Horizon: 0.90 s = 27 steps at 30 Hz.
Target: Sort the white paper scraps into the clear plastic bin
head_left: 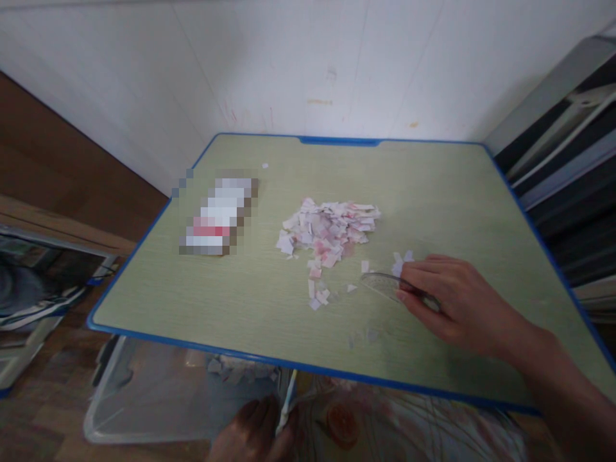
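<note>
My right hand [447,298] is closed around a clear, curved protractor [380,282], held on edge against the tabletop. A few white paper scraps [399,262] lie just beyond its fingertips. Left of that hand, a heap of torn white and pinkish paper pieces [332,228] covers the middle of the table [158,292], with loose bits trailing toward me. Below the front edge, my left hand [255,430] grips the right-hand rim of a clear plastic bin [144,391]. More paper scraps [243,369] are inside the bin, partly hidden by the table.
A pixelated flat object [219,215] rests on the table's left side, with a tiny scrap [265,165] behind it. A white wall [308,70] stands behind the table. Dark shelving [577,141] is at the right, and patterned fabric [385,417] shows below the front edge.
</note>
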Tool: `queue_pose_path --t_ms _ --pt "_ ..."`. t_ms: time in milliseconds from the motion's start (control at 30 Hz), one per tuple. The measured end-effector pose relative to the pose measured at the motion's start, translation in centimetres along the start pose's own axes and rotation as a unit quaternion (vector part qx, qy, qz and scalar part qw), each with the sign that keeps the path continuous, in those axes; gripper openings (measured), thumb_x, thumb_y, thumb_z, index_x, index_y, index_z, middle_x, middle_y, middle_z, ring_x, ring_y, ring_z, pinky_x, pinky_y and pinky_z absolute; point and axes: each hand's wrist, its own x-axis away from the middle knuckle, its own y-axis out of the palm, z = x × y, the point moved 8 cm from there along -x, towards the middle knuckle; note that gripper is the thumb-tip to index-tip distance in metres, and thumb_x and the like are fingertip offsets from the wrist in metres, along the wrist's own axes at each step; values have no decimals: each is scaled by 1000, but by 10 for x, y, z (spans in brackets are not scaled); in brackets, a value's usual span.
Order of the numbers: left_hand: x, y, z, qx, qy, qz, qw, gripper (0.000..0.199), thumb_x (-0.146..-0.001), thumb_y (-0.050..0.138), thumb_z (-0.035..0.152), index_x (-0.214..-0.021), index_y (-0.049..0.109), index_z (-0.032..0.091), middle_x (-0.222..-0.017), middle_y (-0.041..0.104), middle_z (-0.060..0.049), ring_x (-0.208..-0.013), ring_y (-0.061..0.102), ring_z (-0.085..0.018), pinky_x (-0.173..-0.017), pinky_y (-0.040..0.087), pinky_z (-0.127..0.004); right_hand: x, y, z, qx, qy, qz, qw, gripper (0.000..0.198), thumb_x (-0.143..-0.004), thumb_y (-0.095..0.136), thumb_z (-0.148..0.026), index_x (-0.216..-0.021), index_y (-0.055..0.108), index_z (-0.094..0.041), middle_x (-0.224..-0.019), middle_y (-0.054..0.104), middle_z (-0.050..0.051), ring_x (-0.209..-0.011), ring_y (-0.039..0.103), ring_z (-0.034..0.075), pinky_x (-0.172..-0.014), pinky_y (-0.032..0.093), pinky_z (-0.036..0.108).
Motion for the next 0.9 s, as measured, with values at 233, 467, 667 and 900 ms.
queue_pose_path --t_ms 233,467,667,900 --pt "-3 -3 -2 -3 3 10 1000 32 -84 18 3 -87 49 13 -55 62 -7 -44 59 -17 -39 48 -24 0 2 -1 -45 4 -15 999 22 -81 39 -16 -59 37 -19 -55 45 -1 -52 41 12 -53 28 26" --pt "-3 -2 -1 -10 6 -3 1000 34 -83 17 3 -89 48 14 -54 60 -5 -43 58 -16 -39 47 -24 -2 6 0 -17 12 -23 1000 20 -80 39 -18 -60 38 -19 -55 45 -1 -53 42 13 -54 28 27" --pt "-4 -3 -1 -4 8 1 1000 32 -82 19 1 -88 48 13 -54 60 -6 -43 58 -17 -37 47 -24 -2 3 -2 -20 6 -10 1000 20 -80 39 -17 -60 39 -19 -55 45 -1 -53 42 13 -55 28 26" --pt "-3 -3 -1 -3 11 0 1000 35 -82 17 1 -88 48 14 -57 62 -7 -45 59 -17 -39 47 -25 -3 3 0 2 16 10 1000 20 -81 40 -18 -60 42 -18 -55 47 0 -52 42 14 -54 29 27"
